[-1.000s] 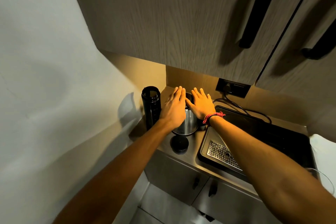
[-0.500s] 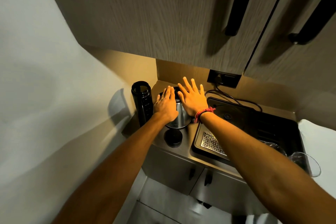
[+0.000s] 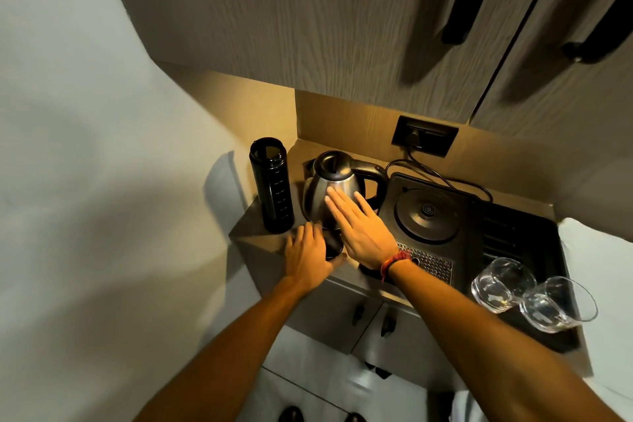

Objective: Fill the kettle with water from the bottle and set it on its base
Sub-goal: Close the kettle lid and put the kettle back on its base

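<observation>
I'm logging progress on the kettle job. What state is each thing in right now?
kettle: upright on the counter, lid shut, not on its base
base: bare, cord plugged into the wall socket
bottle: upright, uncapped
cap: lying on the counter, partly under the left hand
left hand: resting on the cap, grip unclear
right hand: open, flat against the kettle's side
glasses: two, upright, seemingly empty

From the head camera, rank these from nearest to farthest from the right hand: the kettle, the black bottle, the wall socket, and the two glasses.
Measured from the right hand:
1. Kettle: its fingers lie against the steel body.
2. Black bottle: upright, left of the kettle.
3. Wall socket and the two glasses: too close to call; the socket is on the back wall, the glasses at the right.
</observation>
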The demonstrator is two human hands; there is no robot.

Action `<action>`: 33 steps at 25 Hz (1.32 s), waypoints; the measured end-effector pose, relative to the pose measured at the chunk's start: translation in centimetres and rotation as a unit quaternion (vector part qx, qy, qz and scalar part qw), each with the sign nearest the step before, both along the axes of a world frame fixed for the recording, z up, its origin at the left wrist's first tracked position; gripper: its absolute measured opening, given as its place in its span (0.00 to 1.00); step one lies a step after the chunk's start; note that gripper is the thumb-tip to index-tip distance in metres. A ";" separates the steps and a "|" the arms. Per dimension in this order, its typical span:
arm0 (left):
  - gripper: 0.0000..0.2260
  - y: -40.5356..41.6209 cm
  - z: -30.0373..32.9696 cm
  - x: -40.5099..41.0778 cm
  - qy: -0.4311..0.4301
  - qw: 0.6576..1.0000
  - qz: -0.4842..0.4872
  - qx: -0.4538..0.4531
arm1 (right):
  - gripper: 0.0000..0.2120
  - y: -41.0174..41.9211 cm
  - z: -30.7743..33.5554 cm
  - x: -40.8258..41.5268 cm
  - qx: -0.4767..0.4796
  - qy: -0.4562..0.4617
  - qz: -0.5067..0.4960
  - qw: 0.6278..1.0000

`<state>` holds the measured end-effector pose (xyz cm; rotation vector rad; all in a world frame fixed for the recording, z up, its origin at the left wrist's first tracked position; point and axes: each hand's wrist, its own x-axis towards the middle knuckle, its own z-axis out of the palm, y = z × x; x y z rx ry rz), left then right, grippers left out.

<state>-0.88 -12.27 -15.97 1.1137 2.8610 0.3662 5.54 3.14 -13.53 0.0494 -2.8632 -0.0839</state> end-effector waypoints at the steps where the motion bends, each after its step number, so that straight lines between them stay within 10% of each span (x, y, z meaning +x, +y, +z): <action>1: 0.37 0.1 -0.2 -0.2 -0.023 1.000 0.000 -0.010 | 0.33 -0.2 0.0 0.1 -0.009 -0.006 0.007 1.000; 7: 0.33 -0.1 3.0 -0.8 -0.091 0.990 -0.010 0.107 | 0.30 0.6 3.9 -2.1 -0.040 0.036 -0.020 0.998; 14: 0.29 -3.1 16.1 -6.1 0.138 0.922 -0.062 0.357 | 0.34 0.6 9.6 -6.4 -0.144 0.080 -0.034 0.986; 19: 0.36 -3.6 22.2 -12.6 0.008 0.977 0.052 0.208 | 0.42 -3.7 11.1 -10.1 -0.284 -0.011 -0.008 0.959; 33: 0.30 -4.2 25.0 -15.6 -0.202 0.966 -0.160 0.019 | 0.33 -5.4 11.2 -12.4 -0.406 -0.014 -0.081 0.910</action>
